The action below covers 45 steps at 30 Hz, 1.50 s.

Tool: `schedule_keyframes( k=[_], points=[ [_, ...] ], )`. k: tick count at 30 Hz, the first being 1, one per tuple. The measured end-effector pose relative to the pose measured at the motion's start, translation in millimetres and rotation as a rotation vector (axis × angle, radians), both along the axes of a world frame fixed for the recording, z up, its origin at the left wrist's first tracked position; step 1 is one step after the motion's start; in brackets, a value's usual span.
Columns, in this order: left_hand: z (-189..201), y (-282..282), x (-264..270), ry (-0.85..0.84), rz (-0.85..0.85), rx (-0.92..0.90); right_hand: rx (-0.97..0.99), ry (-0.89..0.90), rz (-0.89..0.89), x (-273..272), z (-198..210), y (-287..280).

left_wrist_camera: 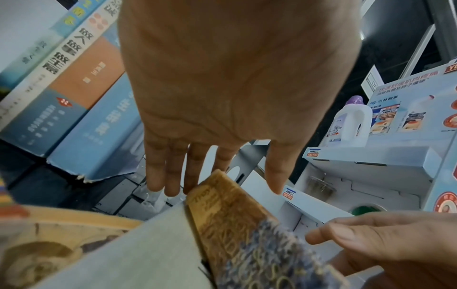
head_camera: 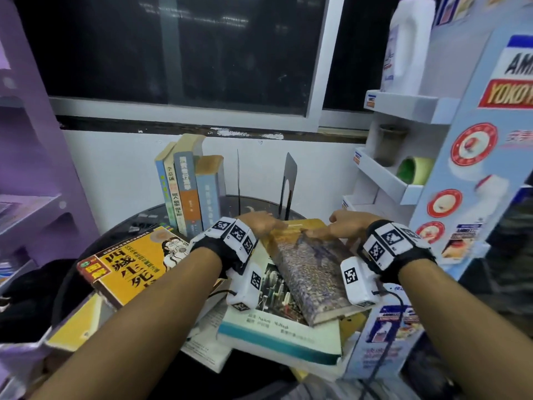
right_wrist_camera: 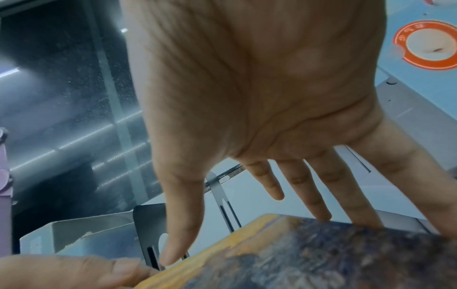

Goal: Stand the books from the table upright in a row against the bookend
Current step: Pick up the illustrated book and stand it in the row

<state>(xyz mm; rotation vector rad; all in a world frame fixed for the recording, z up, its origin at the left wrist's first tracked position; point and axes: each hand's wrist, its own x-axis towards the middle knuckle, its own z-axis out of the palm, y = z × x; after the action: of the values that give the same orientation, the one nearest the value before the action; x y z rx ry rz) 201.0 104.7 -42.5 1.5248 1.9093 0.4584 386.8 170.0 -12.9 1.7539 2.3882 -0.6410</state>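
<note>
A book with a lavender-field cover (head_camera: 308,272) lies flat on top of a white and teal textbook (head_camera: 277,330). My left hand (head_camera: 261,223) hovers over its far left corner with straight fingers (left_wrist_camera: 170,176). My right hand (head_camera: 343,226) reaches over its far right edge, and straight fingertips (right_wrist_camera: 321,215) touch the cover (right_wrist_camera: 309,254). Neither hand grips the book. Several books (head_camera: 190,192) stand upright at the back left. A thin bookend (head_camera: 238,180) stands just right of them, and a second dark bookend (head_camera: 289,183) stands further right. A yellow book (head_camera: 129,267) lies flat on the left.
The round dark table (head_camera: 253,202) stands against a white wall under a window. A purple shelf (head_camera: 31,168) rises on the left. A cardboard display rack (head_camera: 403,168) with a white bottle (head_camera: 406,44) and a green tape roll (head_camera: 412,170) crowds the right side.
</note>
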Motion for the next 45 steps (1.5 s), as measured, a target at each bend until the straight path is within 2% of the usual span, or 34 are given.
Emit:
schedule_keyframes(
  k=[7,13,21,29,33,39,45],
  points=[
    [1.0,0.9,7.6,0.095,0.004,-0.058,-0.106,-0.023,0.048,1.8,-4.7,-1.4],
    [4.6,2.4,8.1,0.166,0.024,-0.009,-0.045,-0.010,0.042,3.2,-6.0,-3.2],
    [4.3,5.6,9.7,0.113,0.079,0.025,0.047,0.035,0.017,8.6,-0.5,-8.2],
    [-0.3,6.9,3.9,-0.033,0.233,0.126,0.129,0.066,0.014,10.5,5.0,-9.3],
    [6.5,5.5,4.0,-0.175,0.327,0.250,0.195,0.140,-0.008,11.5,8.3,-9.6],
    [34.7,6.0,-4.5,-0.454,0.427,0.444,0.337,0.409,-0.054,10.6,13.3,-7.7],
    [60.3,-7.4,-13.9,-0.616,0.386,0.620,0.465,0.668,-0.011,1.3,10.0,-14.6]
  ],
)
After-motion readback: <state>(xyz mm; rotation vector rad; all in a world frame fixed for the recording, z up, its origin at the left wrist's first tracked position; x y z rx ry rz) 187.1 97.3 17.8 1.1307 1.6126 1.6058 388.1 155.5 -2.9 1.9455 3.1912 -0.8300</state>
